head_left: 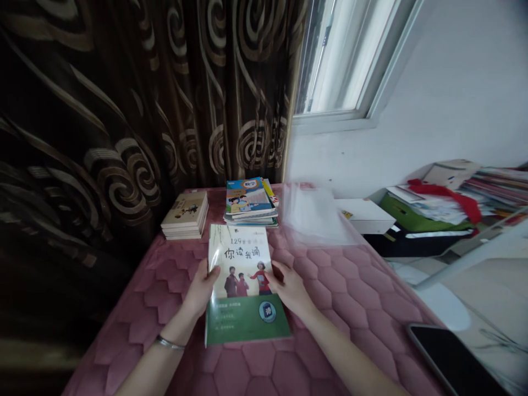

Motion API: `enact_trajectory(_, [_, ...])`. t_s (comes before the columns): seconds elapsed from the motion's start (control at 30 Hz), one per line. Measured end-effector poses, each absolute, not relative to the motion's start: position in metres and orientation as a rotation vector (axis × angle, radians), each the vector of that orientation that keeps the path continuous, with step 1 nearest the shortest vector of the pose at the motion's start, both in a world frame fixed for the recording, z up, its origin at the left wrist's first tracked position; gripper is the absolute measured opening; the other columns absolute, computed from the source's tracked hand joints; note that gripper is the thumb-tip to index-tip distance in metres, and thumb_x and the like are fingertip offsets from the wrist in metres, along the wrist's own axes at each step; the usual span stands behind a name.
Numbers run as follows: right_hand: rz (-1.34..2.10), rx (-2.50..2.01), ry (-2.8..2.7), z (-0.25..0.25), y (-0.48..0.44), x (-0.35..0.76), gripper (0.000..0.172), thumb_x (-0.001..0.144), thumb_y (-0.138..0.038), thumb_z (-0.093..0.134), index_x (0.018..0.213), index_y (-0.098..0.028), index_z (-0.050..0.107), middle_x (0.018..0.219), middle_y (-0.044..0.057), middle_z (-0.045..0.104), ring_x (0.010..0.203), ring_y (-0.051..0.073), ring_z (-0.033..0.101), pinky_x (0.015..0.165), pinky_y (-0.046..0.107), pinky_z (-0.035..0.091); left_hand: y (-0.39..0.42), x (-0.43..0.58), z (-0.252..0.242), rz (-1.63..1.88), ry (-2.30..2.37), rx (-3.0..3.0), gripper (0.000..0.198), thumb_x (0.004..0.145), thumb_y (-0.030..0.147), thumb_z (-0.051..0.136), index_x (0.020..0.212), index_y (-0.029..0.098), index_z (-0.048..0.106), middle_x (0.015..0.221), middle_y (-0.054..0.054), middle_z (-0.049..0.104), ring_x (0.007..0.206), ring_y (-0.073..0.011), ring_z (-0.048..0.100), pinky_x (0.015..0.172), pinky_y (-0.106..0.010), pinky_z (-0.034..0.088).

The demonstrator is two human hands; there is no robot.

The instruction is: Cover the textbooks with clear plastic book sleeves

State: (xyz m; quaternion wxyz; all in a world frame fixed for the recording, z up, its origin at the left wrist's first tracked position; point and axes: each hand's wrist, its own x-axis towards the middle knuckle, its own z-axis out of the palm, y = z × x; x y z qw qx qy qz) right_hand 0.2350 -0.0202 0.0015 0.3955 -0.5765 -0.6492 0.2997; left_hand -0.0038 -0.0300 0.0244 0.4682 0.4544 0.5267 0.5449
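A green and white book [243, 286] with a glossy clear cover lies flat on the pink quilted tabletop [355, 286]. My left hand [201, 289] grips its left edge, fingers curled over the cover. At the book's right edge, my right hand [289, 286] presses with bent fingers. Both hands hold the book at its middle. A bracelet sits on my left wrist.
Behind the book stand a stack of colourful textbooks [249, 203], a stack of tan books [185, 215] to its left and clear plastic sleeves [313, 214] to its right. A dark phone [449, 360] lies at the near right. Cluttered boxes and papers [437, 206] sit by the wall; a brown curtain [124, 110] hangs at the left.
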Motion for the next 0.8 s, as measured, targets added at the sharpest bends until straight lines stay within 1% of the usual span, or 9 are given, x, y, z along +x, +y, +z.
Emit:
enact_trajectory(0.1, [0.857, -1.423, -1.547, 0.003, -0.019, 0.232, 0.038, 0.087, -0.048, 0.046, 0.111, -0.024, 0.064, 0.113, 0.008, 0.07, 0.106, 0.027, 0.064, 0.093, 0.041, 0.05, -0.037, -0.002, 0.036, 1.35, 1.211, 1.121, 0.048, 0.076, 0.049, 0.069, 0.111, 0.019, 0.056, 0.116, -0.009, 0.069, 0.107, -0.0249, 0.064, 0.094, -0.039, 0.049])
enact_trajectory(0.2, [0.934, -1.365, -1.469, 0.013, -0.019, 0.232, 0.046, 0.091, -0.057, 0.037, 0.115, -0.025, 0.06, 0.119, 0.007, 0.068, 0.113, 0.025, 0.061, 0.098, 0.04, 0.047, -0.035, 0.0, 0.051, 1.361, 1.087, 1.157, 0.046, 0.079, 0.048, 0.066, 0.115, 0.021, 0.054, 0.12, -0.008, 0.067, 0.104, -0.0231, 0.064, 0.091, -0.037, 0.051])
enact_trajectory(0.33, [0.751, -1.277, -1.443, 0.039, -0.012, 0.242, 0.045, 0.091, -0.057, 0.035, 0.114, -0.024, 0.056, 0.116, 0.009, 0.068, 0.112, 0.025, 0.06, 0.096, 0.037, 0.047, -0.023, 0.002, 0.078, 1.421, 1.012, 1.293, 0.053, 0.077, 0.05, 0.068, 0.119, 0.021, 0.054, 0.124, -0.009, 0.065, 0.11, -0.0238, 0.061, 0.094, -0.035, 0.049])
enact_trajectory(0.43, [0.604, -1.22, -1.436, 0.051, -0.003, 0.252, 0.041, 0.091, -0.053, 0.036, 0.111, -0.023, 0.055, 0.114, 0.01, 0.067, 0.113, 0.026, 0.059, 0.097, 0.037, 0.046, -0.013, 0.003, 0.088, 1.449, 0.978, 1.393, 0.055, 0.075, 0.055, 0.069, 0.115, 0.019, 0.06, 0.121, -0.009, 0.067, 0.112, -0.0253, 0.06, 0.098, -0.036, 0.046])
enact_trajectory(0.57, [0.566, -1.326, -1.464, 0.032, 0.004, 0.255, 0.037, 0.089, -0.052, 0.037, 0.101, -0.024, 0.058, 0.105, 0.01, 0.069, 0.111, 0.027, 0.059, 0.097, 0.037, 0.046, -0.006, 0.006, 0.07, 1.396, 1.066, 1.399, 0.058, 0.068, 0.063, 0.07, 0.101, 0.016, 0.067, 0.109, -0.01, 0.072, 0.107, -0.0268, 0.061, 0.098, -0.038, 0.044])
enact_trajectory(0.63, [0.595, -1.304, -1.476, 0.02, 0.005, 0.251, 0.038, 0.09, -0.051, 0.034, 0.104, -0.024, 0.057, 0.108, 0.009, 0.069, 0.111, 0.026, 0.06, 0.096, 0.036, 0.047, -0.001, 0.006, 0.055, 1.367, 1.12, 1.354, 0.059, 0.067, 0.065, 0.07, 0.097, 0.015, 0.068, 0.105, -0.01, 0.073, 0.101, -0.0257, 0.063, 0.094, -0.036, 0.047])
enact_trajectory(0.7, [0.607, -1.251, -1.486, 0.014, 0.006, 0.247, 0.041, 0.091, -0.051, 0.03, 0.11, -0.023, 0.054, 0.111, 0.009, 0.068, 0.108, 0.025, 0.061, 0.094, 0.037, 0.048, 0.007, 0.005, 0.047, 1.379, 1.153, 1.334, 0.059, 0.068, 0.065, 0.068, 0.096, 0.014, 0.068, 0.102, -0.01, 0.073, 0.094, -0.0234, 0.065, 0.088, -0.034, 0.049])
enact_trajectory(0.8, [0.583, -1.269, -1.512, 0.024, 0.011, 0.244, 0.042, 0.091, -0.051, 0.032, 0.112, -0.023, 0.055, 0.108, 0.011, 0.07, 0.1, 0.026, 0.064, 0.089, 0.037, 0.049, 0.025, 0.006, 0.053, 1.432, 1.186, 1.321, 0.056, 0.071, 0.062, 0.067, 0.098, 0.014, 0.068, 0.099, -0.009, 0.074, 0.089, -0.0216, 0.066, 0.082, -0.031, 0.05])
